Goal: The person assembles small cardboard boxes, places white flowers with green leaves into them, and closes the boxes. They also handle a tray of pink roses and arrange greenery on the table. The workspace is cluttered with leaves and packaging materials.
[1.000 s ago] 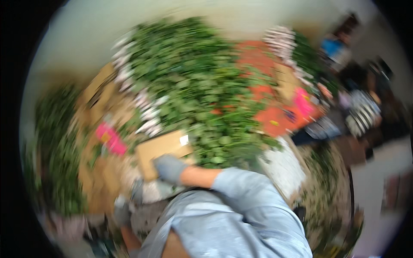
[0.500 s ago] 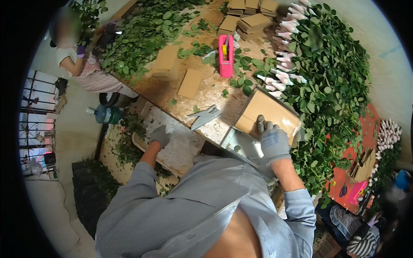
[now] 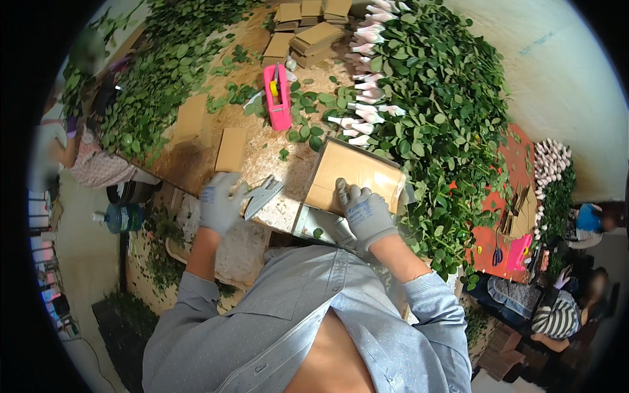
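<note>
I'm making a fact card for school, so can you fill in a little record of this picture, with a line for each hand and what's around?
Left hand: gloved, by the grey metal tool; can't tell if touching
Right hand: gloved, resting on tan cardboard
Tape dispenser: pink, on the worktable
Plants: leafy stems with pale pink wrapped ends
</note>
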The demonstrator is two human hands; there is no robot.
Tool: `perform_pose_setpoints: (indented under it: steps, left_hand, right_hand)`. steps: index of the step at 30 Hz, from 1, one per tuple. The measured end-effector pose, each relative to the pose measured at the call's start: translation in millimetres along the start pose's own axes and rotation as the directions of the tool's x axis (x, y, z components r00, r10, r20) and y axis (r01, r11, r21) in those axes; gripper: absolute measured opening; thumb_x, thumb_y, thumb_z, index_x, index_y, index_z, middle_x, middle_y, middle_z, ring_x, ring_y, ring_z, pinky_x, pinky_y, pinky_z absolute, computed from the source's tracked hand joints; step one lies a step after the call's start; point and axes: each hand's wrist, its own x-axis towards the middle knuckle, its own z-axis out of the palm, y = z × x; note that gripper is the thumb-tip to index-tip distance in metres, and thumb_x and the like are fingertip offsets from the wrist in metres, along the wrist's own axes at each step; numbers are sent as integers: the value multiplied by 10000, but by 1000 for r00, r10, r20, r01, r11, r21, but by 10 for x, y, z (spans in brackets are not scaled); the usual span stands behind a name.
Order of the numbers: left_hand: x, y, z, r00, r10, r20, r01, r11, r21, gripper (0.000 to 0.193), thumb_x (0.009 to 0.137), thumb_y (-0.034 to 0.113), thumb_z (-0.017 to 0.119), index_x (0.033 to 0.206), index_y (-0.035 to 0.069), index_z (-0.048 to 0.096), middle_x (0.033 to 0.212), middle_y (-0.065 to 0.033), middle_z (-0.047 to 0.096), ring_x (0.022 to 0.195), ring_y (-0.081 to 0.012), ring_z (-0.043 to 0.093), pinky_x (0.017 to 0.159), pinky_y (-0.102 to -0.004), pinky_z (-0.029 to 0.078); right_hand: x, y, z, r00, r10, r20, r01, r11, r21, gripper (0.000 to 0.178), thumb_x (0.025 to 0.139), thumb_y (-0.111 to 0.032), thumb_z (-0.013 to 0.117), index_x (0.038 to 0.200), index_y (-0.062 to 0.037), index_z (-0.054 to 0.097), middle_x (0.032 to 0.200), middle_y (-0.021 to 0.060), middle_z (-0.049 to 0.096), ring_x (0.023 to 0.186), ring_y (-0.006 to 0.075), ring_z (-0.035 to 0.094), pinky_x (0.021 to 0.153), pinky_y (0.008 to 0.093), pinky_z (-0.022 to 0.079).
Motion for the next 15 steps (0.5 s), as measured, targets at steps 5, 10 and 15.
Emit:
perform_pose_setpoints:
  steps: [5,10,15]
  left_hand:
    - [264,909,261,854,500,144,-477,863,-165,243,906,204,734,1103,61,727,983,-126,693,904,-321,676,817,-423,554]
    - [499,576,335,922,362,139,-359,932,-45,255,906,201,733,1115,54,730,1032,-147,706,922,-338,684,825,-424,555]
    - [753,-190,221,995,1,96,-12,994,109,286,924,267,715,1103,44,733,1079,-177,713,980,-366,698,855,-435,554]
  right_hand:
    - [29,27,-154,992,25,126,-31,998,46,609,922,-135,599,1493,-31,415,1086,127,605,935,279,662,702,418,588]
    - [55,5,-147,993,104,56,-111,984,139,431,964,-179,571,1370,-50,506,1005,96,619,878,263,680,657,421,588]
    - [56,58,-74,997,66,-30,-61,990,125,369,990,-188,527,1341,-71,525,1003,94,620,853,263,679,651,411,581]
